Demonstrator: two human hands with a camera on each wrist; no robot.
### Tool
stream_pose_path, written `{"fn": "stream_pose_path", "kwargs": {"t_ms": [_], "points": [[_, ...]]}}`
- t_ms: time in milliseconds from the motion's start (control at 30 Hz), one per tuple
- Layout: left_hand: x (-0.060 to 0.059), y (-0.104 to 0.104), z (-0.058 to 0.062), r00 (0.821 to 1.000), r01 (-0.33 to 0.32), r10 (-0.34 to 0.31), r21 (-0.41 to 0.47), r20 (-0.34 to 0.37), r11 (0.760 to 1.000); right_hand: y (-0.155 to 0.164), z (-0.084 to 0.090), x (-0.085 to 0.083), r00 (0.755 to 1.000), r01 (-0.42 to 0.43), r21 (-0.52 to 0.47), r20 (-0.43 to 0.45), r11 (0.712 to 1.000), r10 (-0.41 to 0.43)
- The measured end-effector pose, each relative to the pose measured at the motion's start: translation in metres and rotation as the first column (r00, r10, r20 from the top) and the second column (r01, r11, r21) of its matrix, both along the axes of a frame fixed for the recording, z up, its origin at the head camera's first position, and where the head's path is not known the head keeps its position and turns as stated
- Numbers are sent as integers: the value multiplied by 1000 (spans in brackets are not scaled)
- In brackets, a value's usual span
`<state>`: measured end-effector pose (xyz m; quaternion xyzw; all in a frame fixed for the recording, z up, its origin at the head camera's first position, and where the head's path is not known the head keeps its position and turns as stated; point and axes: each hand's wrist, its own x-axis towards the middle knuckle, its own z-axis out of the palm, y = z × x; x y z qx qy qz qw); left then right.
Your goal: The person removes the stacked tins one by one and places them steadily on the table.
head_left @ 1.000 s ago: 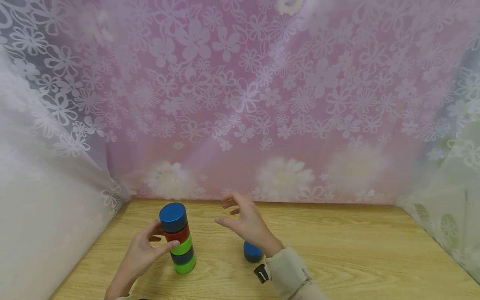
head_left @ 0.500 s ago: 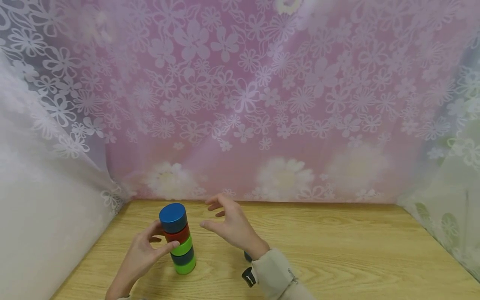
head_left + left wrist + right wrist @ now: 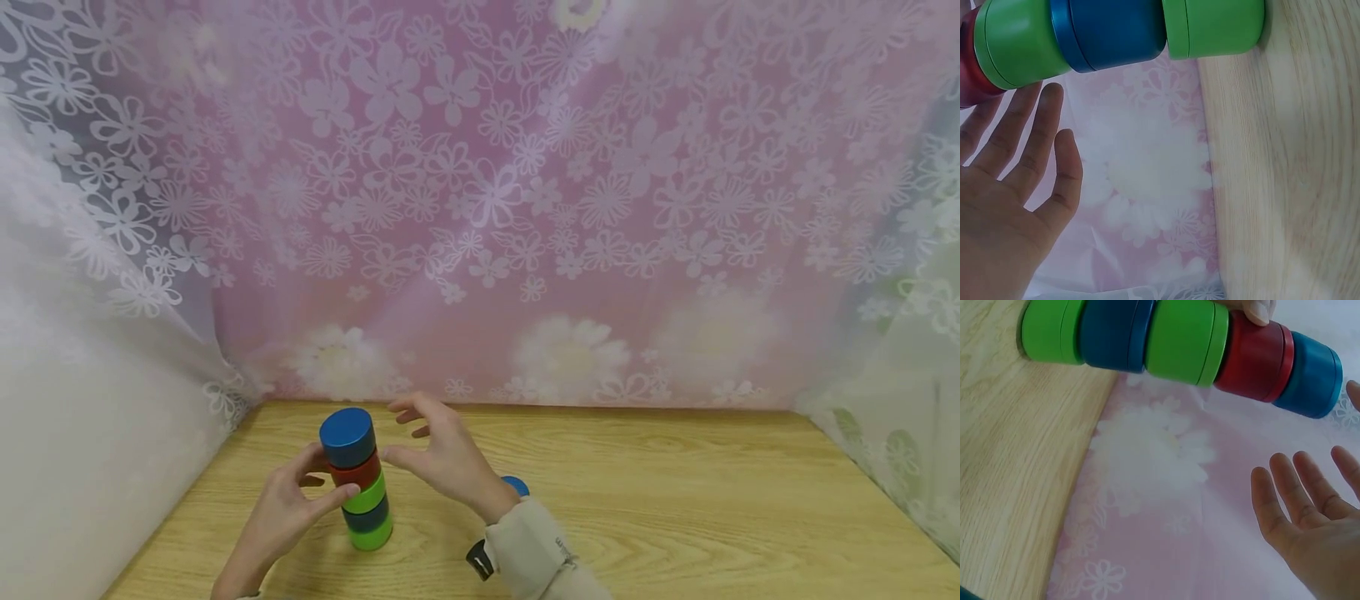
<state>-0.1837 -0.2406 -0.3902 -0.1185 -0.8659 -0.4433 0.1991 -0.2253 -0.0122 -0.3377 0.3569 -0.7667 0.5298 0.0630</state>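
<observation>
Clearly, the left hand [image 3: 279, 507] grips the standing stack [image 3: 364, 477].

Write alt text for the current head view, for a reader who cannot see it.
A left hand grips a tower of five cylinders, top to bottom blue, red, green, dark blue, green, on a wooden table. The right hand is near its upper part, holding nothing. Another blue cylinder is partly hidden behind the right wrist; a pink floral curtain hangs beyond.

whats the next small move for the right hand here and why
Probably close the right hand gently around the top blue tin: it is open just beside it, holding nothing, while the left hand grips the stack around the red tin beneath.
</observation>
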Motion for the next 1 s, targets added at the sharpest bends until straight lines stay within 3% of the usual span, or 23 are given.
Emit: {"fn": "stream_pose_path", "kwargs": {"t_ms": [467, 1000], "points": [[0, 1, 3, 998, -8, 8, 5, 57, 1000, -16, -4, 1, 999, -38, 1, 31, 999, 38], [-1, 0, 2, 998, -1, 2, -4, 59, 1000, -26, -6, -1, 997, -72, -4, 7, 997, 72]]}}
